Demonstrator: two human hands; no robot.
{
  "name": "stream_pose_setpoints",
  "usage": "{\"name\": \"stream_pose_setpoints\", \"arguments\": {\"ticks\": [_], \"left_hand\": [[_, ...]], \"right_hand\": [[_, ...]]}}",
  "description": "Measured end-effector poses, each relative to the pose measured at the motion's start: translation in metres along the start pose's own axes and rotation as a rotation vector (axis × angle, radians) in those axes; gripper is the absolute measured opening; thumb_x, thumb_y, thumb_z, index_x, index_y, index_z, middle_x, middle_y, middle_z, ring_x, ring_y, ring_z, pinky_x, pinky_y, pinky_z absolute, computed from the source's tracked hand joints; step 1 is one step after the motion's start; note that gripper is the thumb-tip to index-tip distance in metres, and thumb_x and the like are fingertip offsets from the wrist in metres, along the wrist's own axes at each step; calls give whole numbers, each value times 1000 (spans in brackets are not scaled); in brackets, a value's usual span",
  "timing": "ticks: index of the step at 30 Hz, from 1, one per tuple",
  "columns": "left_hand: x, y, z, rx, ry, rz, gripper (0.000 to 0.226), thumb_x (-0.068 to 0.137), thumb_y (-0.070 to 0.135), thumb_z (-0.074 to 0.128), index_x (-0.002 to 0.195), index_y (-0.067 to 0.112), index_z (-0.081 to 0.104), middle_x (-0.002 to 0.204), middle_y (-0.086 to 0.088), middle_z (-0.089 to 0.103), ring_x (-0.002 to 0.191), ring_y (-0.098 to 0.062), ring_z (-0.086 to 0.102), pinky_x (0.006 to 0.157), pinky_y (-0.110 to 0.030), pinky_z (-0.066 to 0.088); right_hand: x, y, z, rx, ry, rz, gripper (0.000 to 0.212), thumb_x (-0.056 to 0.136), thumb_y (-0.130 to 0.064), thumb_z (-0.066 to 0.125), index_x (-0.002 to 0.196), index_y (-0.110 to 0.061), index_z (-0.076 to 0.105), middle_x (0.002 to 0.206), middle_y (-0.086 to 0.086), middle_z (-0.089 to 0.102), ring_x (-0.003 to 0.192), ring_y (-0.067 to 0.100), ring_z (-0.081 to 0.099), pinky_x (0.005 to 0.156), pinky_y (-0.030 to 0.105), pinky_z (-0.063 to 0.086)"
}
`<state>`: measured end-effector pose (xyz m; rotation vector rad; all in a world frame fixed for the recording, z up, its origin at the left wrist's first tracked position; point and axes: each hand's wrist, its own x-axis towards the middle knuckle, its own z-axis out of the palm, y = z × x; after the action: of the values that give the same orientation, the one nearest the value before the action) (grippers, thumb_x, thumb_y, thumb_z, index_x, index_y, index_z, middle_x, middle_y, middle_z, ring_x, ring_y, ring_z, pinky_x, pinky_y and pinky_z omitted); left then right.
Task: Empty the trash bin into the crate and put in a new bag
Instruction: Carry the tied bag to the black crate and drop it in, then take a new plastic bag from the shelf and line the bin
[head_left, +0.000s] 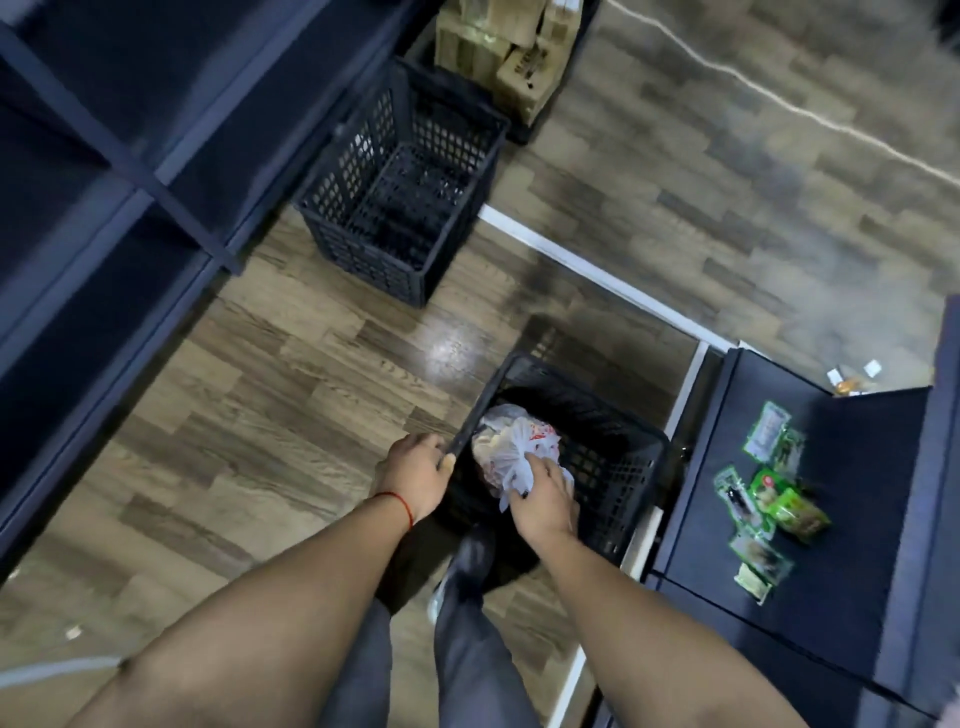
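Wood-look floor (291, 395); left hand (415, 475) curled on bin (618, 447) rim, right hand (543, 501) fingers pinching white bag (511, 447).

Floor (311, 389): wood-look planks across all I see, with a bright glare spot near the middle.
Shelving (78, 182): dark frame, from 9 to 11 o'clock.
Boxes (514, 57): cardboard, stacked at 12 o'clock.
Cable (779, 98): pale line on the floor, running from 12 towards 3 o'clock.
White strip (597, 270): on the floor, running from centre towards 3 o'clock.
Counter (831, 597): dark top, 4 o'clock.
Packets (774, 499): green and clear, scattered on the counter; I can't read the print.
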<state>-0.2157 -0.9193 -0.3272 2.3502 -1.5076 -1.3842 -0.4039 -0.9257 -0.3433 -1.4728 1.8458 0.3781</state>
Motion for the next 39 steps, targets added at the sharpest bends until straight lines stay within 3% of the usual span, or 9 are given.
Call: {"name": "stream_pose_setpoints", "arguments": {"ticks": [6, 10, 18, 22, 28, 39], "left_hand": [[-95, -19, -74, 12, 64, -2, 33, 93, 36, 48, 121, 19, 58, 128, -9, 57, 123, -29, 52, 103, -37, 44], [-156, -39, -107, -19, 133, -40, 35, 94, 38, 44, 121, 18, 56, 129, -10, 58, 125, -31, 51, 102, -44, 44], [-249, -111, -136, -270, 355, -406, 43, 91, 38, 45, 131, 23, 51, 139, -11, 51, 128, -33, 49, 106, -44, 40], [-309, -160, -137, -425, 533, -618, 39, 94, 38, 40, 128, 23, 52, 138, -9, 51, 129, -32, 48, 105, -46, 40], [-403, -231, -104, -636, 735, -935, 42, 95, 41, 40, 133, 24, 48, 143, -7, 47, 131, -30, 43, 104, -48, 36], [-569, -297, 12, -974, 992, -1434, 44, 95, 43, 42, 133, 21, 48, 139, -7, 49, 132, -29, 42, 104, -46, 38]], "right_hand": [[-97, -77, -47, -69, 38, -163, 55, 91, -46, 52, 142, -30, 40, 153, -1, 35, 141, 26, 27, 115, 49, 24], [-147, -129, -60, -182, -18, -303, 57, 91, -45, 52, 143, -26, 39, 152, 3, 36, 141, 29, 28, 117, 49, 19], [-219, -256, -42, -560, -106, -724, 59, 91, -48, 49, 145, -30, 37, 152, 4, 36, 140, 31, 28, 115, 47, 21], [-266, -310, 6, -755, -159, -987, 60, 89, -52, 52, 145, -31, 39, 151, 1, 39, 141, 28, 30, 115, 46, 24], [-361, -353, 103, -930, -370, -1349, 61, 93, -45, 53, 147, -25, 36, 154, 7, 36, 141, 30, 29, 116, 36, 22], [-544, -321, 275, -1238, -679, -1816, 59, 87, -47, 57, 142, -34, 41, 154, -4, 34, 138, 27, 33, 114, 44, 29]]}}
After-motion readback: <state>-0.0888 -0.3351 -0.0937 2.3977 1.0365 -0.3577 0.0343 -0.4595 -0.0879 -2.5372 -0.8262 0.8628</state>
